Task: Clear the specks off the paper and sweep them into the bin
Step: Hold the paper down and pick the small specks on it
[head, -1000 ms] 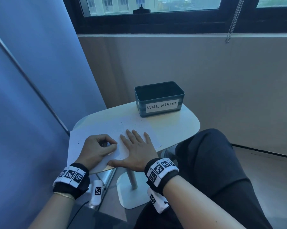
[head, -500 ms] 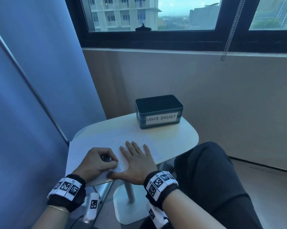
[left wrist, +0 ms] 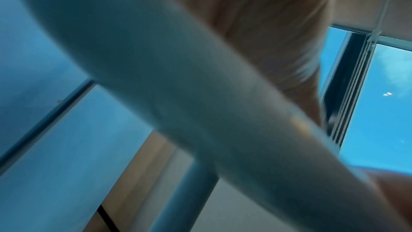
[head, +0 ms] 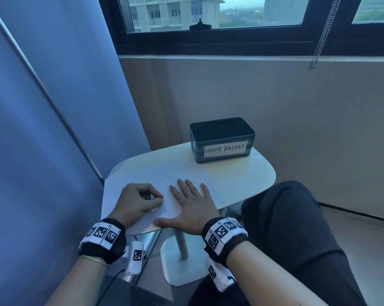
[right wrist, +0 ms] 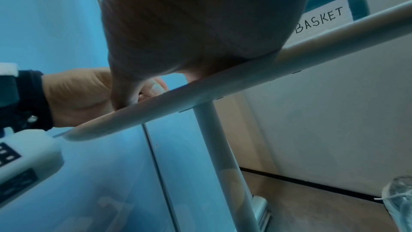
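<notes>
A white sheet of paper (head: pixel 118 191) lies on the small round table (head: pixel 253 175), with dark specks (head: pixel 164 174) scattered over its far part. At the table's far side stands the dark bin (head: pixel 222 138), labelled WASTE BASKET (right wrist: pixel 321 18). My left hand (head: pixel 140 199) rests on the paper with fingers curled around a small dark object (head: pixel 146 197); I cannot tell what it is. My right hand (head: pixel 191 204) lies flat on the paper just right of it, fingers straight, palm (right wrist: pixel 189 24) on the table's near edge (right wrist: pixel 245 75).
A blue panel (head: pixel 43 129) stands close on the left, and a wall with a window (head: pixel 208 14) lies behind the table. My dark-trousered leg (head: pixel 286 228) is right of the table. The table's post (right wrist: pixel 218 147) and a shoe (right wrist: pixel 399 200) are below.
The head view has tilted upward, showing more window. Both hands stay in nearly the same place on the paper; the left hand's fingers have shifted slightly.
</notes>
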